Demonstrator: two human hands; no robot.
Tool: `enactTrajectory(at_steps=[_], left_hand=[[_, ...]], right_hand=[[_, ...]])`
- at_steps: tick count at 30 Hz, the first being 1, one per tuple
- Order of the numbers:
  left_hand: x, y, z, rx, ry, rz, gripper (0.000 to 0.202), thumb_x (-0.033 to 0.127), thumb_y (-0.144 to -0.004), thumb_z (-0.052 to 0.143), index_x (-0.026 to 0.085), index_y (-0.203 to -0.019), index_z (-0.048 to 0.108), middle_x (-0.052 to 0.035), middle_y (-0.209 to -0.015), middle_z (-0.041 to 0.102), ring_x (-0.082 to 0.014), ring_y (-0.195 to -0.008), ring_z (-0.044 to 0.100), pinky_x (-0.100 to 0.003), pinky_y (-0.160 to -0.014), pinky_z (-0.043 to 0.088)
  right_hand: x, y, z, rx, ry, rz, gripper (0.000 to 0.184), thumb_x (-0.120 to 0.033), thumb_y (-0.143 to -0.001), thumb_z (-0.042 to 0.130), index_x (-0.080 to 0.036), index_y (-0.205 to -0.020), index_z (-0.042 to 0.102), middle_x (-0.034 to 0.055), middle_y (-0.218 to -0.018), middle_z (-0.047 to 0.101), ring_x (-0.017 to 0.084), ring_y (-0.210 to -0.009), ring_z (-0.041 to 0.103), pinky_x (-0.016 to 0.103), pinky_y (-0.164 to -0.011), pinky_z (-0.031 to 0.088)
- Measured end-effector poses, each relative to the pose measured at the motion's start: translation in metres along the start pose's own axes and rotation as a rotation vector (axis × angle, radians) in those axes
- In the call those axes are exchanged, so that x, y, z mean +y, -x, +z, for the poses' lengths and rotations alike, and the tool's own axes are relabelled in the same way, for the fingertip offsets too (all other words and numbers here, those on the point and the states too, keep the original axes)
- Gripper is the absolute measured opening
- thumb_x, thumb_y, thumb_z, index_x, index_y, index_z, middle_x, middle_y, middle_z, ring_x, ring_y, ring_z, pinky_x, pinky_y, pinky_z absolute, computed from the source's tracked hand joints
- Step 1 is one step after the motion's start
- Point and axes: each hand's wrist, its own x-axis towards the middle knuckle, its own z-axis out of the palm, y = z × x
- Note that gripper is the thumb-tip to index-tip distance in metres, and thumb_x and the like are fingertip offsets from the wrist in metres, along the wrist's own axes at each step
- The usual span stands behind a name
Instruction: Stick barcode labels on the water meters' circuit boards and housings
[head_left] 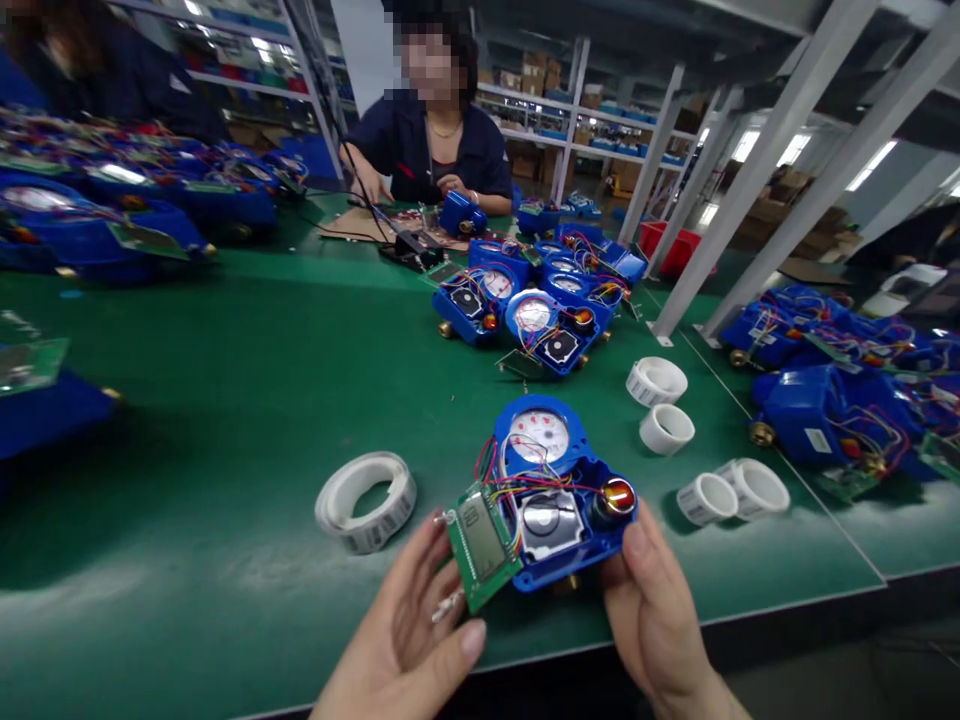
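A blue water meter, its casing without a cover, is at the front of the green table. It has a round white dial, a battery with an orange end and thin coloured wires. My right hand grips its right side, thumb on the rim and fingers underneath. A green circuit board with a small grey display hangs by the wires at the meter's left, tilted toward me. My left hand cups the board's left edge, fingers curled partly behind it and the thumb just below its lower corner.
Rolls of white labels lie to the left and right. More open meters stand in the middle, with others stacked left and right. A co-worker sits opposite. Metal posts rise at right.
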Motion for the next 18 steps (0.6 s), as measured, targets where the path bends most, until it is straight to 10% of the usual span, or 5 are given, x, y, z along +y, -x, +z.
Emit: enactTrajectory(at_steps=[9,18], left_hand=[[0.01,-0.023,0.0,-0.018,-0.041,0.095,0.092,0.033,-0.053,0.092,0.046,-0.136,0.054,-0.0009,-0.149,0.054,-0.0342,-0.142,0.043,-0.044,-0.108,0.046],[0.011,-0.025,0.016,-0.094,0.113,0.109,0.093,0.022,-0.055,0.09,0.046,-0.137,0.053,0.0034,-0.14,0.061,-0.0259,-0.131,0.055,-0.023,-0.093,0.055]], right_hand=[[0.005,-0.006,-0.029,-0.052,0.141,-0.096,0.054,-0.051,-0.09,0.065,-0.031,-0.139,0.056,0.0032,-0.15,0.053,0.026,-0.142,0.044,0.047,-0.122,0.026],[0.006,-0.008,-0.031,-0.054,0.177,-0.11,0.049,-0.04,-0.09,0.07,-0.028,-0.136,0.058,0.0043,-0.139,0.063,0.024,-0.129,0.058,0.041,-0.113,0.041]])
